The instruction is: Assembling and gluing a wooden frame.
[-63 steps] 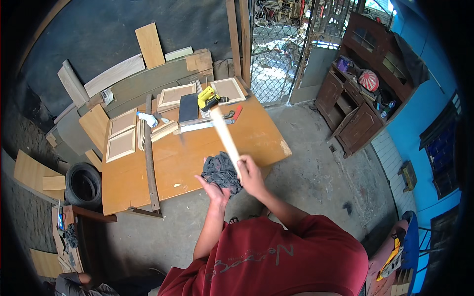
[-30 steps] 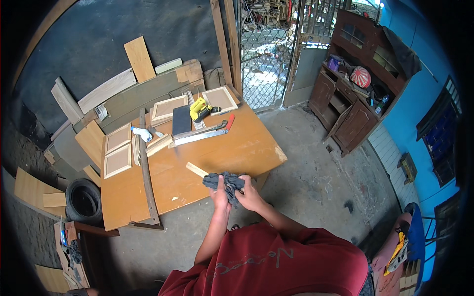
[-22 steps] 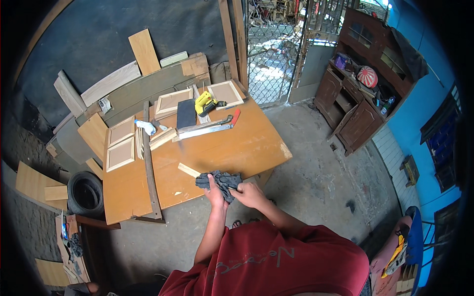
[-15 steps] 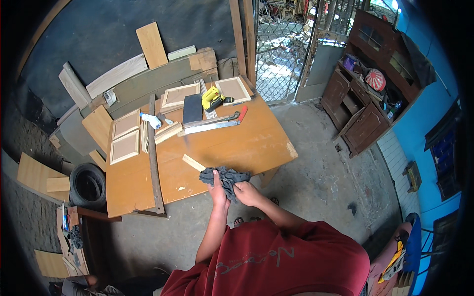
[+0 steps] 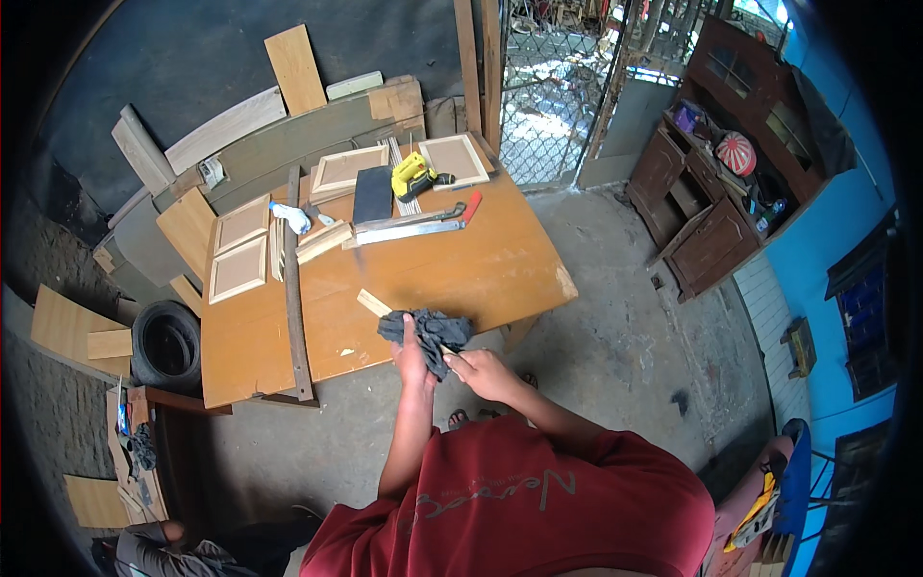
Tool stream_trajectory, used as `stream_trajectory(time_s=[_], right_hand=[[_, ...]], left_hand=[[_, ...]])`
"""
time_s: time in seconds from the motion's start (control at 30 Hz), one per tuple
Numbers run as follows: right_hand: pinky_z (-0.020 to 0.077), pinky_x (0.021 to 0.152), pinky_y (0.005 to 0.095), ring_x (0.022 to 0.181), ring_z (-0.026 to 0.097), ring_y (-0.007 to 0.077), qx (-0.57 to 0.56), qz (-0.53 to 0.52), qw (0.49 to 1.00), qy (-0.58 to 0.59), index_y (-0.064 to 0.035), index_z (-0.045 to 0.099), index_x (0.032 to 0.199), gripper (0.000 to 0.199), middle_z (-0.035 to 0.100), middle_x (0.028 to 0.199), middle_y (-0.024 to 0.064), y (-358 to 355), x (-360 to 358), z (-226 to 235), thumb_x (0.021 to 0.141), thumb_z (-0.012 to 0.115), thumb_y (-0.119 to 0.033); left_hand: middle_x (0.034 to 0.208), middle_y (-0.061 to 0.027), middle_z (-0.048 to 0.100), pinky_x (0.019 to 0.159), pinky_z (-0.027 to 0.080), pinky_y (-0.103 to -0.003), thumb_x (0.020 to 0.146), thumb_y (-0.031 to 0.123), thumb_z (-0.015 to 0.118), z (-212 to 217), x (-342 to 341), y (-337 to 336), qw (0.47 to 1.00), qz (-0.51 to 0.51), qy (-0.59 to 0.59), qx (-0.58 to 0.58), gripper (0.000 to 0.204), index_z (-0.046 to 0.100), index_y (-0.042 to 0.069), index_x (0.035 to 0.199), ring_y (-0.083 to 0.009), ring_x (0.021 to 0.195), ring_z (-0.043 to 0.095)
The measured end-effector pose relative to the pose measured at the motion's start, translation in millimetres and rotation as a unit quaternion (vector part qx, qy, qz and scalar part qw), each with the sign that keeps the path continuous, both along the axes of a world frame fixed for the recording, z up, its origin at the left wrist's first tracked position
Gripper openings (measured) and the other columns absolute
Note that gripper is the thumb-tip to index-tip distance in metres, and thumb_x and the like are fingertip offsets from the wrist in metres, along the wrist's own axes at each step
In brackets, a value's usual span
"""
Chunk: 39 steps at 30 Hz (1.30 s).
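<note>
A crumpled dark grey cloth is wrapped about a narrow pale wooden strip at the table's near edge. The strip's far end sticks out past the cloth over the tabletop. My left hand is closed on the cloth, thumb lying along its top. Beside it on the right, my right hand grips the near end of the strip, a bit of which shows at the fingertips. Cloth and fingers hide the strip's middle.
The orange-brown table bears a yellow power tool, a red-handled saw, several wooden frames, a white bottle and a long dark bar. A tyre lies left; a brown cabinet stands right. Another person's sleeve shows lower left.
Both hands with the cloth and strip have shifted slightly left. The strip's near end now shows at my right fingertips. The whole view has tilted a little.
</note>
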State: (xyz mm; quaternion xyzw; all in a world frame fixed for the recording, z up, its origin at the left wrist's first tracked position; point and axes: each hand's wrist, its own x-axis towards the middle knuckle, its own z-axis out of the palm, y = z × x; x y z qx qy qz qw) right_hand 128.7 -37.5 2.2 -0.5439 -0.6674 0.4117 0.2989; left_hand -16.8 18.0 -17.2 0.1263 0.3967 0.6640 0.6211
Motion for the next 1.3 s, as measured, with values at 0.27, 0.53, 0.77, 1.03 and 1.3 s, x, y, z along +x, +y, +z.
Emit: stream_trajectory(time_s=[0.27, 0.53, 0.77, 1.03, 1.3], right_hand=[[0.0461, 0.059, 0.0442, 0.057, 0.058, 0.0326, -0.044, 0.001, 0.999, -0.001, 0.0019, 0.061, 0.073, 0.059, 0.056, 0.060, 0.0177, -34, 26, 22, 0.106, 0.052, -0.047], [0.0459, 0.060, 0.0464, 0.059, 0.059, 0.0370, -0.077, 0.027, 0.997, -0.010, 0.0044, 0.061, 0.075, 0.059, 0.057, 0.062, 0.0206, -56, 45, 49, 0.107, 0.051, -0.044], [0.0463, 0.060, 0.0439, 0.058, 0.058, 0.0344, -0.067, 0.051, 0.996, -0.039, 0.0033, 0.062, 0.075, 0.055, 0.058, 0.063, 0.0201, -62, 71, 68, 0.106, 0.052, -0.041], [0.0456, 0.056, 0.0274, 0.062, 0.060, 0.0086, -0.168, -0.041, 0.977, 0.121, -0.0034, 0.071, 0.097, 0.035, 0.067, 0.075, 0.0001, -55, 141, 99, 0.108, 0.053, -0.031], [0.0484, 0.065, 0.0232, 0.069, 0.064, 0.0098, -0.087, 0.037, 0.948, 0.303, -0.0032, 0.049, 0.137, 0.034, 0.069, 0.092, 0.0075, -7, 49, 82, 0.105, 0.056, -0.010]], left_hand=[[0.105, -0.0079, 0.069, 0.081, 0.059, -0.039, 0.103, 0.029, 0.066, -17, -13, 15, 1.000, 0.017, -0.005, -0.019, 0.030, 0.060, 0.005, 0.120, -0.0218, 0.091, 0.070], [0.106, -0.0080, 0.068, 0.081, 0.059, -0.039, 0.102, 0.030, 0.068, -21, -25, 17, 0.999, 0.021, -0.017, -0.033, 0.033, 0.058, 0.006, 0.122, -0.0219, 0.092, 0.070], [0.109, -0.0107, 0.069, 0.083, 0.059, -0.039, 0.103, 0.030, 0.066, -21, -41, 22, 0.998, 0.060, -0.008, -0.025, 0.035, 0.059, 0.004, 0.125, -0.0228, 0.095, 0.070], [0.137, -0.0208, 0.063, 0.112, 0.045, -0.053, 0.108, 0.046, 0.040, -2, -116, 31, 0.987, 0.026, -0.135, 0.082, 0.056, 0.059, 0.001, 0.136, -0.0383, 0.125, 0.061], [0.145, -0.0156, 0.058, 0.113, 0.042, -0.053, 0.099, 0.042, 0.048, -4, -83, 9, 0.945, -0.045, -0.253, 0.203, 0.060, 0.052, 0.004, 0.146, -0.0370, 0.132, 0.055]])
